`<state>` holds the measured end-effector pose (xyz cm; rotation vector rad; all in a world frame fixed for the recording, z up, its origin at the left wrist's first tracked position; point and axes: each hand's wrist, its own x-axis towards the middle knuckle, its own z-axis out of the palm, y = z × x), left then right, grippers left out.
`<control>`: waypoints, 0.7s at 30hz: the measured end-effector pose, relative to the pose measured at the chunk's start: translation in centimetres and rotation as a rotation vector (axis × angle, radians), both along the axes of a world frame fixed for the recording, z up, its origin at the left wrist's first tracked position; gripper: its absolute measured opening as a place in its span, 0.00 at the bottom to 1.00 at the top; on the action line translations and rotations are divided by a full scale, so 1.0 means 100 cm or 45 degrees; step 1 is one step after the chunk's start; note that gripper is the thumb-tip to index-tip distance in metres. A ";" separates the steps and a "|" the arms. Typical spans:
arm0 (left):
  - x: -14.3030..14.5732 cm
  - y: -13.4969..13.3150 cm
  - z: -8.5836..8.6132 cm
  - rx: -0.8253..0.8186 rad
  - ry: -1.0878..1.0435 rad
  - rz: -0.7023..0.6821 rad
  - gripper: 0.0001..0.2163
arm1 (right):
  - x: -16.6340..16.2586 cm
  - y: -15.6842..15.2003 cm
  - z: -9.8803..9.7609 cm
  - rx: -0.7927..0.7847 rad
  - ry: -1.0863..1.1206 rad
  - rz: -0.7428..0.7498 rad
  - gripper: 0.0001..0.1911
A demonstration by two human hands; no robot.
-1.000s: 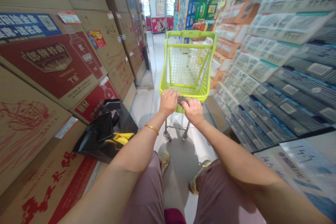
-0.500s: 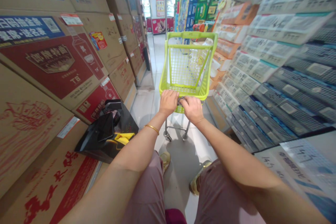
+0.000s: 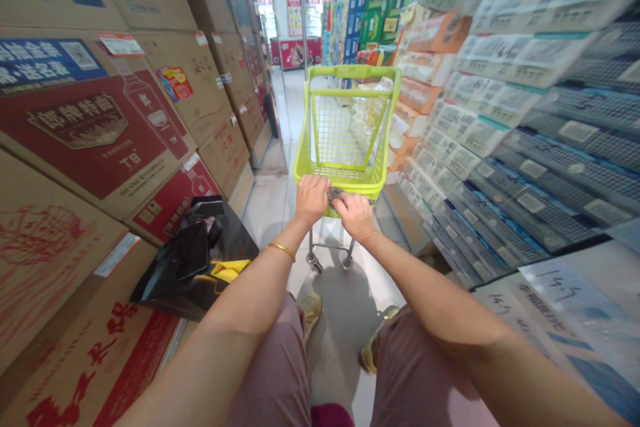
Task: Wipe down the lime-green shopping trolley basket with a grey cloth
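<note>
The lime-green plastic shopping cart (image 3: 345, 185) stands on the pale tile floor (image 3: 273, 207) straight ahead, with the left hand (image 3: 313, 199) and the right hand (image 3: 356, 213) both curled around its near edge, brown cardboard boxes (image 3: 207, 90) piled on the left and white plastic packs (image 3: 535, 50) on the right.

Left hand (image 3: 312, 200) and right hand (image 3: 357, 215) bare. Slim gold-coloured bangle (image 3: 281, 250) on left wrist (image 3: 296, 232). Trousers (image 3: 275, 367): dusty mauve, loose, softly creased. Left shoe (image 3: 312, 312) yellowish; right shoe (image 3: 369, 352) likewise, partly hidden.
</note>
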<state>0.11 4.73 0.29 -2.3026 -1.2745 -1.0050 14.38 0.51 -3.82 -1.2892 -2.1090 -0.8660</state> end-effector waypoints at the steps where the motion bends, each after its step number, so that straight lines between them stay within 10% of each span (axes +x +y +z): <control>1: 0.000 0.000 0.000 0.009 -0.003 0.001 0.15 | 0.000 0.000 -0.005 -0.073 -0.038 0.018 0.12; 5: 0.000 0.001 -0.002 0.030 -0.001 0.000 0.16 | -0.002 -0.002 -0.012 -0.272 -0.135 0.114 0.12; 15: -0.002 0.000 -0.001 0.004 0.011 -0.027 0.16 | 0.004 -0.001 0.044 0.090 0.322 -0.110 0.15; 21: -0.003 0.000 -0.002 0.000 0.022 -0.017 0.12 | -0.002 0.002 0.033 0.065 0.224 -0.066 0.13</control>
